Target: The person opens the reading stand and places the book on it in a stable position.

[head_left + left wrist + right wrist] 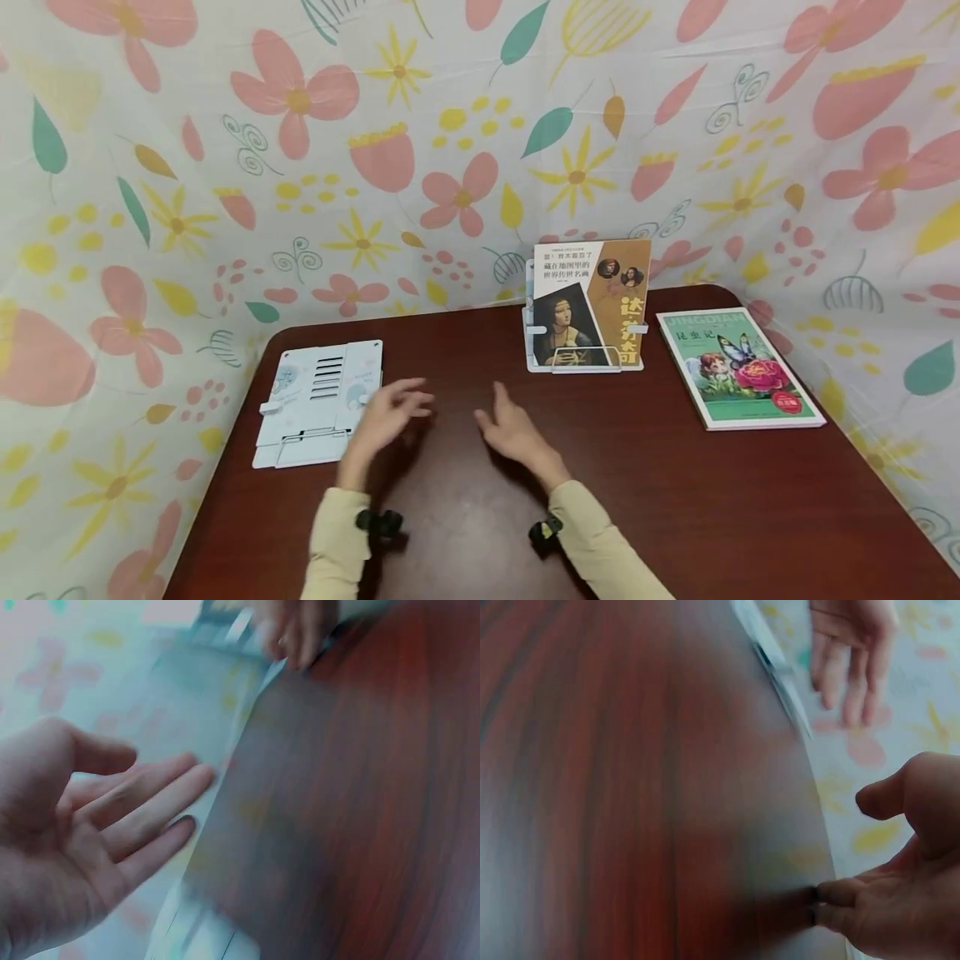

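Both hands are over the middle of the dark wooden table and hold nothing. My left hand (381,423) has loosely extended fingers and is just right of a white book stand (318,402) with slots and printed pictures. In the left wrist view the left hand (97,817) shows its palm and spread thumb. My right hand (513,429) points away from the body, thumb apart from its fingers. Beyond it, a second book stand (587,367) props up a painting book (573,304), with side clips and a front wire at its cover. The right wrist view, blurred, shows the right hand (900,877) with a relaxed thumb.
A green-covered book (738,367) with a butterfly and a pink flower lies flat at the table's right side. Flower-printed cloth (465,167) hangs behind and beside the table (712,508). Dark straps with small devices sit on both wrists.
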Demonstrator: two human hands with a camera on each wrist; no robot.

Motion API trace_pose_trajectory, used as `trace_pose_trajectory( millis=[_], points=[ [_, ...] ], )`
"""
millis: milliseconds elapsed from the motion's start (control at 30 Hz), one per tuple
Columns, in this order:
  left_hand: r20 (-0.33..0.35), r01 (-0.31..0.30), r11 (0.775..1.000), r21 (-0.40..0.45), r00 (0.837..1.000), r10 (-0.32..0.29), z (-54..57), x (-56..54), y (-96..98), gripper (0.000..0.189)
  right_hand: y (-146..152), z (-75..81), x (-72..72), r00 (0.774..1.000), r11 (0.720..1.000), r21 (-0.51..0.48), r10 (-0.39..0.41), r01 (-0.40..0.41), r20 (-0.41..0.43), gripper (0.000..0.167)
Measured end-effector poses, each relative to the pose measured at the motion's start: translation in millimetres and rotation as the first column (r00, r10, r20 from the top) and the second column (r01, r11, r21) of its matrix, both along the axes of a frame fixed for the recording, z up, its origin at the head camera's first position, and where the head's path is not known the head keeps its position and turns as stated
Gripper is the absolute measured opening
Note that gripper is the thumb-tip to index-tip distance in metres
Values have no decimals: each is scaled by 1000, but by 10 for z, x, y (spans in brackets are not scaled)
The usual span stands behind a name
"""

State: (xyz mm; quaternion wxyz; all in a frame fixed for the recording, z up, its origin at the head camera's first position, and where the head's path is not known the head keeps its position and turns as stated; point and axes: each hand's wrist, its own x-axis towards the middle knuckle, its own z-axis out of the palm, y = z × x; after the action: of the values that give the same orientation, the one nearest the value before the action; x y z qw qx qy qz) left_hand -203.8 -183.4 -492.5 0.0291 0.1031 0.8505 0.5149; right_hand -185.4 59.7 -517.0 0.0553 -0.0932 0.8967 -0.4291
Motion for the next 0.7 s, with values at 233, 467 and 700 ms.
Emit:
trace_pose_trajectory(
  millis=[233, 467, 700],
  points=[
    [-74, -566, 823, -50, 824, 562, 73, 198, -1112, 42, -790, -4, -19, 972, 960, -208, 210, -185, 108, 67],
    [270, -499, 857, -127, 815, 514, -2, 357, -1632, 82, -1283, -55, 70, 955, 928, -315, 255, -199, 150, 66],
    [272, -535, 839, -97, 797, 539, -58, 323, -1755, 79, -1572, -69, 146, 963, 931, -298, 248, -209, 102, 66]
  ],
)
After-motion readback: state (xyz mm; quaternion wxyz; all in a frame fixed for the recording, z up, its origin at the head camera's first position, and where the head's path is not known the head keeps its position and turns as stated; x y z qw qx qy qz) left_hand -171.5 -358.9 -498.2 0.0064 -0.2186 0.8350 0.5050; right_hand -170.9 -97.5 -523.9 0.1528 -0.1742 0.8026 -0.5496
